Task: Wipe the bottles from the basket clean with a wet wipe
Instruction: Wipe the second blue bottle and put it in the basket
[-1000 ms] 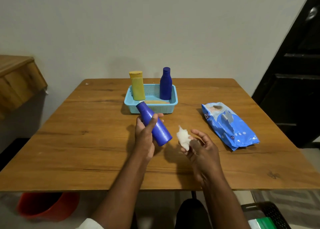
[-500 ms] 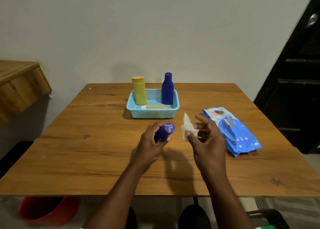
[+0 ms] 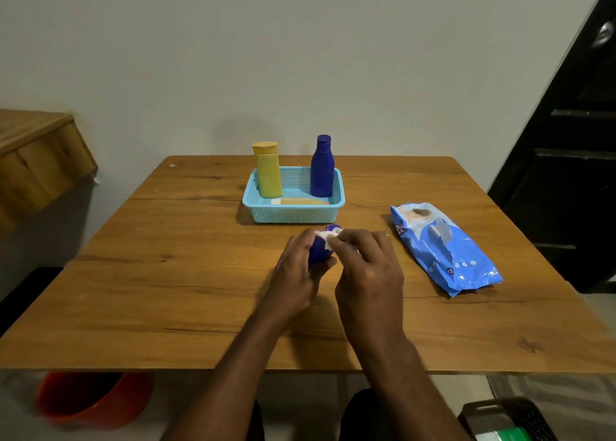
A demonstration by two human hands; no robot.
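Orange plastic, a bucket (image 3: 90, 400), shows under the near edge of the wooden table (image 3: 166, 290), and a dark crate (image 3: 506, 417) sits on the floor at your lower right. Above the table, your left hand (image 3: 296, 274) is wrapped around a dark blue bottle (image 3: 320, 252), holding it with its end pointing away from you. Your right hand (image 3: 366, 267) pinches a white wet wipe (image 3: 328, 239) and presses it against the far end of that bottle.

By the look of it, you are in the middle of wiping this first bottle, with only its end covered so far. Your next move probably calls for turning the bottle in your left hand while you drag the wipe down its sides, keeping a firm hold, since a damp bottle may slip.

To your right lies the blue wet wipe pack (image 3: 443, 247), well apart from your hands. Beyond them sits the light blue basket (image 3: 293, 214), holding an upright yellow bottle (image 3: 268, 170), an upright blue bottle (image 3: 322, 167) and an orange tube (image 3: 300, 201) lying flat along its front, all apparently waiting for their turn.
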